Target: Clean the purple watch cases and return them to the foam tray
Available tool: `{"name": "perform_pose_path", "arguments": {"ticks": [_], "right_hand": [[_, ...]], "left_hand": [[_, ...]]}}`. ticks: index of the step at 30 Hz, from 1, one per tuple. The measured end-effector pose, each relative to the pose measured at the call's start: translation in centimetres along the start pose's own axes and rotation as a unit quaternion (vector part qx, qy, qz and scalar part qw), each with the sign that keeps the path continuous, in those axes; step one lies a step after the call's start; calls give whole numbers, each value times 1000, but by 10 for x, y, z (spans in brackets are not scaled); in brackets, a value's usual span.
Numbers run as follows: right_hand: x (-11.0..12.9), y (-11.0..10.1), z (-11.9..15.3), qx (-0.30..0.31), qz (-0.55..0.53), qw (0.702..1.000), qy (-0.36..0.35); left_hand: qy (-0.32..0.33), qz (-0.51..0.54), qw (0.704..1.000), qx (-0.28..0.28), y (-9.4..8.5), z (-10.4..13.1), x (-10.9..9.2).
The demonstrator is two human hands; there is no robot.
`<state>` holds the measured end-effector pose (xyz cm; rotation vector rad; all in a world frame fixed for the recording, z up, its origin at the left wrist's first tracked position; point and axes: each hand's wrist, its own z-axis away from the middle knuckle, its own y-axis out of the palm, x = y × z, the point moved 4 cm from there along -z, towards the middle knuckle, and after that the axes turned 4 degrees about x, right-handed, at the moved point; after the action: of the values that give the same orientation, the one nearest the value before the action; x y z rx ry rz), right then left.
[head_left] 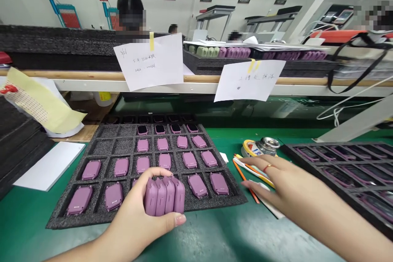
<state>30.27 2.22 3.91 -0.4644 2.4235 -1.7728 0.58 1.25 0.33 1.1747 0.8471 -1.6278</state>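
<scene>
My left hand (144,208) is wrapped round a row of several purple smartwatch bodies (165,197), pressed side by side and raised over the front of a black foam tray (221,206). More purple watch bodies lie singly in the tray's compartments, most with the back up; the far row shows dark screens. Some compartments at the tray's left rear hold nothing. My right hand (285,176), wearing a ring, hovers over or touches pens and slim tools (253,192) right of the tray. Its fingers are stretched apart, with nothing visible between them.
A yellow tape roll (248,149) and a metal-topped container (269,145) stand behind my right hand. Another foam tray (294,151) of watches lies at right. White paper (49,166) is at left. A shelf (196,86) with taped notes crosses the back; people are beyond it.
</scene>
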Motion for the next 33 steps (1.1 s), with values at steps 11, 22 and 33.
{"name": "perform_pose_path", "arguments": {"ticks": [11, 22, 33], "right_hand": [[150, 25, -47, 30, -442, 857, -263], [165, 21, -64, -44, -522, 799, -297], [159, 22, -62, -25, -520, 801, -297]], "left_hand": [[108, 51, 992, -36, -5, 2, -8], [92, 261, 957, 84, -8, 11, -27], [76, 293, 950, 79, -3, 7, -24]]}}
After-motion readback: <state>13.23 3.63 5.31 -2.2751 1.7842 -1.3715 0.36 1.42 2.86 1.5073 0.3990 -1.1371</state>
